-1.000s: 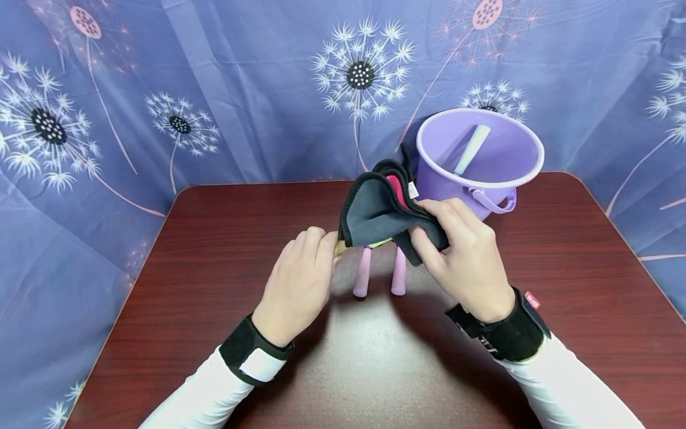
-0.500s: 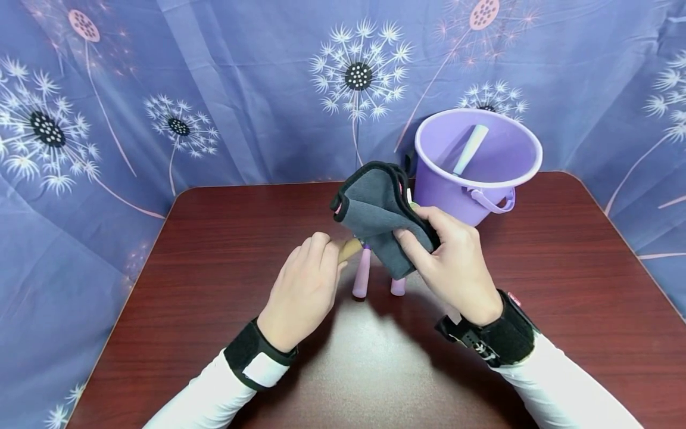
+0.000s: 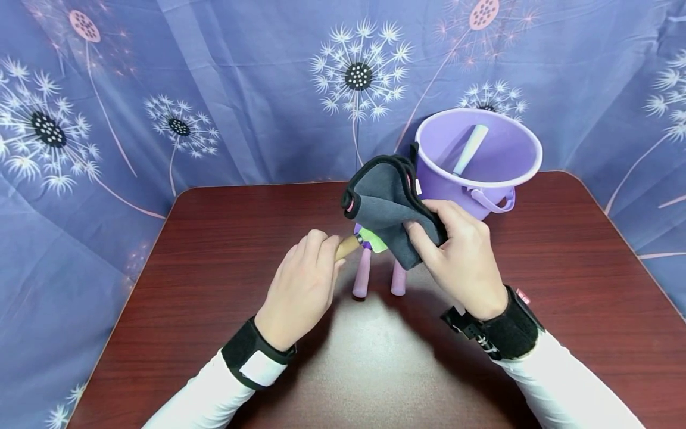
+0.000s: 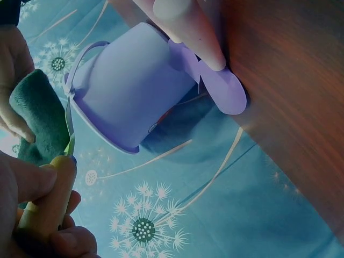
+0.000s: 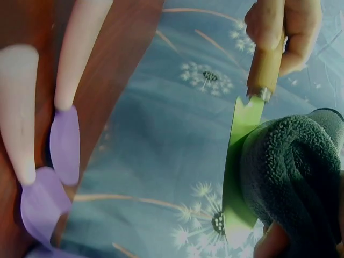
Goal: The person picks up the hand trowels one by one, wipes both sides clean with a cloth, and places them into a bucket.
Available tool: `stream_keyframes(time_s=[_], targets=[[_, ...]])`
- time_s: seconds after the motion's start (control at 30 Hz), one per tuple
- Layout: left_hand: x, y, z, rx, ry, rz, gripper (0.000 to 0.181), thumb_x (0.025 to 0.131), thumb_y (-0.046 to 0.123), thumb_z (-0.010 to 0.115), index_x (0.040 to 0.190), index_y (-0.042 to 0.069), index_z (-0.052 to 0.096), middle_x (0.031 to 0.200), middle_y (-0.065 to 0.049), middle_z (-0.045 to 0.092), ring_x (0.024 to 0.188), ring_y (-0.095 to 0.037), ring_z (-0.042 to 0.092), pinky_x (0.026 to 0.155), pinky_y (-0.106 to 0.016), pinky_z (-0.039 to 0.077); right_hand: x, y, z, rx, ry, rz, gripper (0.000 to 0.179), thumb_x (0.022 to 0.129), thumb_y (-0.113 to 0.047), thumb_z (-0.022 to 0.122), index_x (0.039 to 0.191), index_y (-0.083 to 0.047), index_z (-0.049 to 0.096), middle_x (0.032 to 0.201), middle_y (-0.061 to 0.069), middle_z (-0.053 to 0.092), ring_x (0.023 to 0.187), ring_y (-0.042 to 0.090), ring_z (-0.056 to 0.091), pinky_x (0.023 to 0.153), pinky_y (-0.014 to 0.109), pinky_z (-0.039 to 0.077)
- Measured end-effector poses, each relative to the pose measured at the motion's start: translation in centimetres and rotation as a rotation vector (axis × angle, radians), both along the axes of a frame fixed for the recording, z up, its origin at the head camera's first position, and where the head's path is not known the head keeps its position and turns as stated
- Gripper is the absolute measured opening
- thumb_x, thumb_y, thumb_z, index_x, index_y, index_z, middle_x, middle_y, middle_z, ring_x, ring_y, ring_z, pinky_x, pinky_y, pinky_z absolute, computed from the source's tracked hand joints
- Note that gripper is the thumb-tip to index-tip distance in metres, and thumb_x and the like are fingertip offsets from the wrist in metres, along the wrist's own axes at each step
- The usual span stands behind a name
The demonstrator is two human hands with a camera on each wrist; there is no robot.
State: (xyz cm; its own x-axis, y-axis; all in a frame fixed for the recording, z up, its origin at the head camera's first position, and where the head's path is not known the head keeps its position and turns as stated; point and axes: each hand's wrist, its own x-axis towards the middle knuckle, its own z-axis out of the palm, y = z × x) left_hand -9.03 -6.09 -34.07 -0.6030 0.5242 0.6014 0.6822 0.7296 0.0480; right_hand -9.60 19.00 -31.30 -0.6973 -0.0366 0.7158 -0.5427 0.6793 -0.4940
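Note:
My left hand point(image 3: 300, 286) grips the wooden handle of a knife point(image 3: 348, 246). Its light green blade shows at full length in the right wrist view, with a square heel near the metal collar. A dark grey cloth point(image 3: 386, 199) with black edging is bunched in my right hand point(image 3: 467, 262), thumb on top. The cloth lies against one face of the blade and in the head view hides most of it. A strip of pink lining peeps out at its folded edge.
Two small tools with pale pink handles point(image 3: 362, 275) and purple scoop-like heads point(image 5: 64, 145) lie behind the knife on the brown table point(image 3: 241, 238). At the back right stands a purple bucket point(image 3: 450, 196) with a whitish handle point(image 3: 471, 149) inside.
The cloth first slid right from the knife's handle end along the blade, baring the handle. Since half a second ago it has shifted slightly up and right, and more green blade shows.

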Motion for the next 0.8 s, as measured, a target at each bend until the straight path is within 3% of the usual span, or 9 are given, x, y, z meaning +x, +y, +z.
stream_keyframes(time_s=[0.17, 0.4, 0.63, 0.8], targets=[[-0.1, -0.1, 0.1, 0.037, -0.004, -0.010, 0.029, 0.105, 0.021, 0.049, 0.117, -0.004, 0.055, 0.095, -0.011, 0.046, 0.072, -0.024, 0.045, 0.063, -0.035, 0.042, -0.4, 0.7, 0.4, 0.010, 0.023, -0.057, 0.021, 0.090, -0.021, 0.070, 0.105, -0.007, 0.072, 0.091, 0.000, 0.066, 0.080, 0.012, 0.057, 0.071, 0.028, 0.042], [-0.2, -0.3, 0.2, 0.058, -0.007, -0.003, 0.028, 0.100, 0.017, 0.056, 0.119, -0.004, 0.056, 0.096, -0.011, 0.047, 0.072, -0.024, 0.045, 0.063, -0.035, 0.042, -0.8, 1.7, 0.8, 0.015, 0.045, -0.120, 0.023, 0.089, -0.018, 0.070, 0.107, -0.005, 0.072, 0.094, 0.003, 0.068, 0.083, 0.016, 0.059, 0.072, 0.032, 0.042], [-0.3, -0.5, 0.3, 0.075, -0.004, -0.004, 0.027, 0.101, 0.016, 0.054, 0.120, -0.004, 0.055, 0.095, -0.011, 0.046, 0.072, -0.023, 0.044, 0.063, -0.034, 0.041, -0.8, 2.1, 1.4, 0.010, 0.058, -0.169, 0.025, 0.088, -0.018, 0.070, 0.110, -0.006, 0.073, 0.104, 0.005, 0.071, 0.094, 0.020, 0.065, 0.080, 0.034, 0.047], [-0.3, -0.6, 0.4, 0.082, -0.001, 0.001, 0.027, 0.102, 0.016, 0.052, 0.120, -0.004, 0.055, 0.096, -0.011, 0.047, 0.073, -0.023, 0.044, 0.064, -0.034, 0.041, -0.6, 2.1, 1.6, 0.018, 0.073, -0.198, 0.027, 0.088, -0.017, 0.069, 0.113, -0.007, 0.073, 0.100, 0.007, 0.070, 0.092, 0.022, 0.064, 0.078, 0.037, 0.046]])
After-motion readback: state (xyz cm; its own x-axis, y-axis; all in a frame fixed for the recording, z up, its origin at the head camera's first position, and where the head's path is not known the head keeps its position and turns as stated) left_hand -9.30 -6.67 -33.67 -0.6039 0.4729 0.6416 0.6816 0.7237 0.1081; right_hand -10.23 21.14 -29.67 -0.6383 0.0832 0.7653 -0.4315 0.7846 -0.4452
